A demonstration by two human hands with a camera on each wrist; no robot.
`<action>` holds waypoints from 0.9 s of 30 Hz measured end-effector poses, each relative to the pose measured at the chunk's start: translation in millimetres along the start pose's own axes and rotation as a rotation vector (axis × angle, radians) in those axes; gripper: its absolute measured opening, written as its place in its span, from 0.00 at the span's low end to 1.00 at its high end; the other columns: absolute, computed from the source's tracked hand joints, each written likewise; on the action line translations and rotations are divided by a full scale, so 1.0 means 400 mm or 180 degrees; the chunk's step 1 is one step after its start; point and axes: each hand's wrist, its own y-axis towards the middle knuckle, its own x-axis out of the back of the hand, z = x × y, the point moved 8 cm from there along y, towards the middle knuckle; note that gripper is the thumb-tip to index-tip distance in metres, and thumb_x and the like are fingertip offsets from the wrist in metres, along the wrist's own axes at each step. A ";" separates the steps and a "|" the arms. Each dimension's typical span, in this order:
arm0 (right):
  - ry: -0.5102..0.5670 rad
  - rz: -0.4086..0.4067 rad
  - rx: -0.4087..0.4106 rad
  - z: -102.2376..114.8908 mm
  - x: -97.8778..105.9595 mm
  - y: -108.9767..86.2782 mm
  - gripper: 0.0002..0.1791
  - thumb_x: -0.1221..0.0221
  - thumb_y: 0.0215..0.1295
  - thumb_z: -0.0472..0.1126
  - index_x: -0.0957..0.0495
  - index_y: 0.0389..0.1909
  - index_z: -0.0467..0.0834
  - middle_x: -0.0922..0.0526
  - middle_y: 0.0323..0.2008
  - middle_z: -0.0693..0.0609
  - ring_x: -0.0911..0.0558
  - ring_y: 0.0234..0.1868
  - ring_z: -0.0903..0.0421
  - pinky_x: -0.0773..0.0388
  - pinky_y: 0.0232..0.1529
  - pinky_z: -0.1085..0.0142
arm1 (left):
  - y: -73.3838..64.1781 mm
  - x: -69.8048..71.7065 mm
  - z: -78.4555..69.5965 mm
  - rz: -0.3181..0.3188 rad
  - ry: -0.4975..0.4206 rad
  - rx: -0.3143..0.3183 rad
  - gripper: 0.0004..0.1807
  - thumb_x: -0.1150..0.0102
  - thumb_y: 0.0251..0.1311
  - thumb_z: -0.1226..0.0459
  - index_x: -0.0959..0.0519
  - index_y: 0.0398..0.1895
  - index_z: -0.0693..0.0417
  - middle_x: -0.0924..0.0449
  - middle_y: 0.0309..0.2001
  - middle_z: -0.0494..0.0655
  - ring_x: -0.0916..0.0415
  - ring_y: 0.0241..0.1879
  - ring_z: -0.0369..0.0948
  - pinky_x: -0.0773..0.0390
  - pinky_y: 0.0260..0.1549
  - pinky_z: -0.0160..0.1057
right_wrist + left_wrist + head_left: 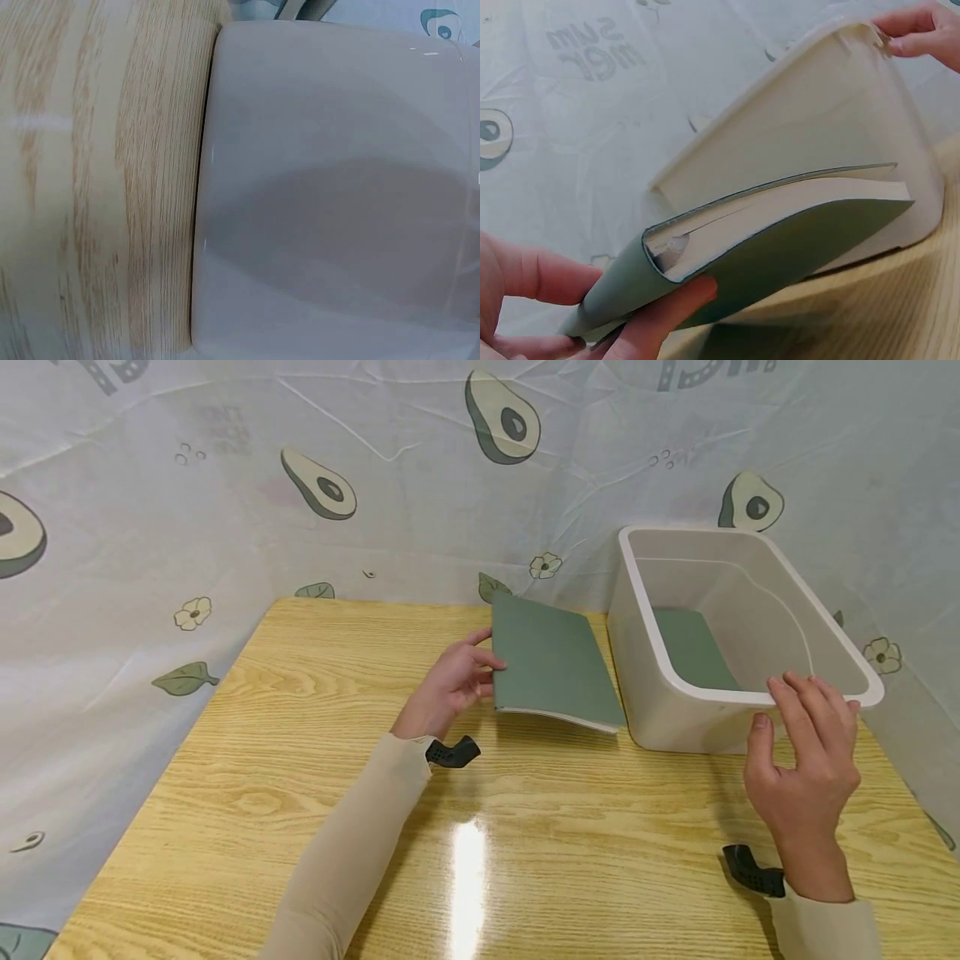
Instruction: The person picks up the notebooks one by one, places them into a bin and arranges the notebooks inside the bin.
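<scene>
A green-covered book is held by my left hand at its spine, tilted over the table. In the left wrist view, the thumb and fingers pinch the spine, and the cream pages of the book show between slightly spread covers. Just right of the book stands a beige plastic bin. My right hand grips the bin's near rim towards the right corner, fingers over the edge and thumb outside. Inside the bin lies another flat green item. The right wrist view shows mostly the bin's outer wall.
The wooden table runs under both arms, with a bright light reflection near its front. Behind it hangs a pale sheet printed with avocados and flowers, close to the far side of the bin.
</scene>
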 end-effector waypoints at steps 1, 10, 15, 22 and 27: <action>0.0002 -0.0001 0.0001 -0.001 0.000 0.000 0.20 0.41 0.65 0.35 0.13 0.56 0.36 0.13 0.56 0.32 0.20 0.65 0.32 0.37 0.79 0.36 | -0.003 0.001 -0.004 -0.0015 -0.0016 -0.0011 0.45 0.49 0.63 0.81 0.39 0.83 0.43 0.24 0.60 0.56 0.15 0.42 0.46 0.11 0.35 0.40; -0.0028 0.0038 -0.0015 -0.010 -0.003 0.000 0.21 0.41 0.65 0.36 0.13 0.58 0.38 0.13 0.56 0.33 0.20 0.66 0.33 0.38 0.79 0.36 | -0.035 -0.004 -0.050 -0.0005 -0.0226 -0.0108 0.43 0.50 0.67 0.80 0.38 0.83 0.40 0.25 0.60 0.51 0.20 0.44 0.46 0.13 0.34 0.38; 0.0020 -0.0029 0.0005 -0.003 0.001 0.000 0.19 0.41 0.67 0.35 0.13 0.56 0.37 0.13 0.56 0.33 0.20 0.66 0.33 0.36 0.78 0.37 | -0.054 -0.014 -0.083 0.0016 -0.0362 -0.0192 0.42 0.50 0.68 0.80 0.37 0.83 0.40 0.24 0.59 0.50 0.17 0.40 0.44 0.12 0.33 0.38; 0.0069 -0.0072 0.0017 0.005 0.004 0.004 0.19 0.41 0.67 0.35 0.13 0.55 0.36 0.13 0.55 0.32 0.20 0.63 0.31 0.34 0.77 0.37 | -0.074 -0.034 -0.131 0.0009 -0.0507 -0.0329 0.42 0.52 0.69 0.81 0.37 0.83 0.41 0.26 0.65 0.54 0.16 0.44 0.46 0.10 0.35 0.39; 0.0062 -0.0050 0.0003 0.007 0.005 0.007 0.19 0.41 0.66 0.35 0.13 0.55 0.35 0.13 0.55 0.32 0.20 0.63 0.30 0.35 0.77 0.36 | -0.085 -0.052 -0.164 0.0045 -0.0554 -0.0393 0.42 0.54 0.71 0.80 0.40 0.84 0.40 0.31 0.71 0.55 0.18 0.47 0.46 0.11 0.36 0.39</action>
